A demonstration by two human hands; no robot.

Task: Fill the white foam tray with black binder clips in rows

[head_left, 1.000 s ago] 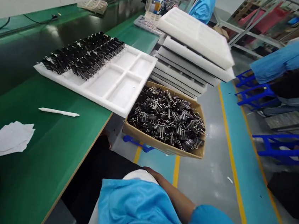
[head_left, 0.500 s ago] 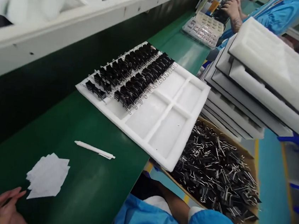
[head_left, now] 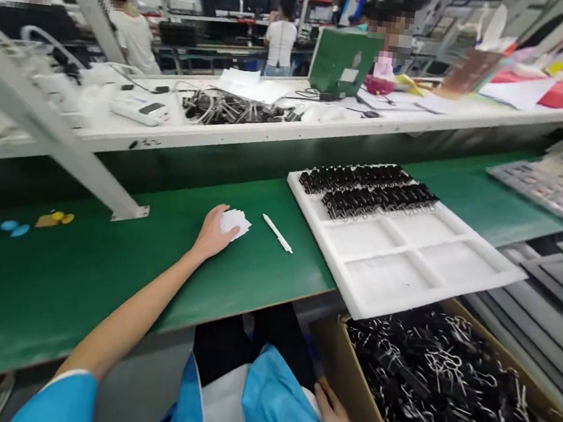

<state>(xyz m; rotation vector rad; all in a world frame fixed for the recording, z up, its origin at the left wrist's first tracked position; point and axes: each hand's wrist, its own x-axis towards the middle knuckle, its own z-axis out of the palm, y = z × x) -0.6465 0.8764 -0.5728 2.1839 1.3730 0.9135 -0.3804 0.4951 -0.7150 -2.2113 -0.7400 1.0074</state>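
Note:
My left hand is closed around the left side of a small stack of white paper pieces on the green table. A white pen lies just right of the papers. Further right, a white foam tray holds two rows of black binder clips in its back part; its front compartments show bare white. My right hand is low beside my lap, near the cardboard box of loose binder clips; its fingers are partly hidden and blurred.
Blue and yellow round pieces lie at the table's left. A slanted metal post meets the table. Behind runs a white shelf. Stacked trays and a pale compartment tray are at right. People are in the background.
The view has swung left and levelled, bringing the shelf and room into sight. My left hand has moved onto the papers and closed on them. My right hand has come into view.

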